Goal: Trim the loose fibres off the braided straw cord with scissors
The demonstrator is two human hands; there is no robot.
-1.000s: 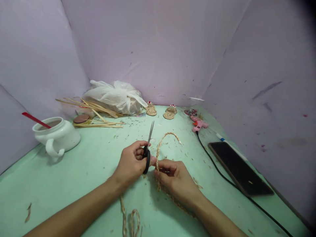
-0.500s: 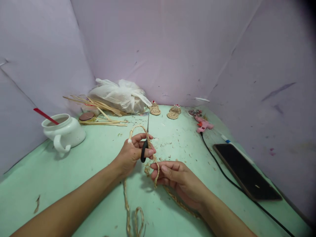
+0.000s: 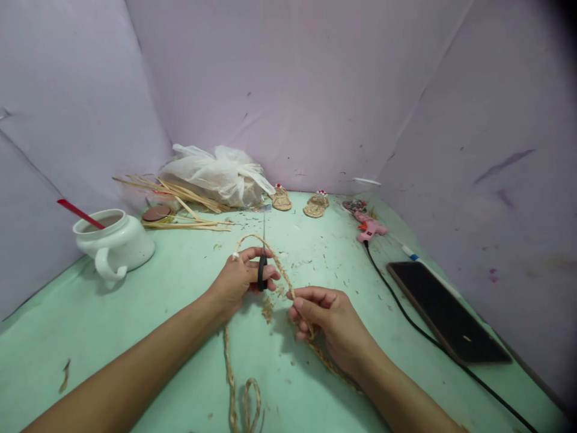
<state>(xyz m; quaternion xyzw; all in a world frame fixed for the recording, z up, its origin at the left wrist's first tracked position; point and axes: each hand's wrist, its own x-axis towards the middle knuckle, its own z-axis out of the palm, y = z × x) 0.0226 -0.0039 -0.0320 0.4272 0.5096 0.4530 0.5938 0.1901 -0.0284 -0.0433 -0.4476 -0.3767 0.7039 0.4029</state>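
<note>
My left hand is closed around the black handles of a pair of scissors, whose blades point away from me. Between thumb and fingers, my right hand pinches a braided straw cord. From that pinch the cord arches up and over to the left, and its white-tipped end rests by my left hand's knuckles. More of the braid trails over the table under both forearms, with a small loop near the front edge of the view.
A white pot holding a red stick stands at left. Behind are straw strips, a white plastic bag and two small woven sandals. At right lie a pink glue gun, its black cord and a phone.
The cord's white-tipped end has swung from the right over to my left hand. My right hand has shifted slightly right, gripping the cord. The scissors stay in my left hand.
</note>
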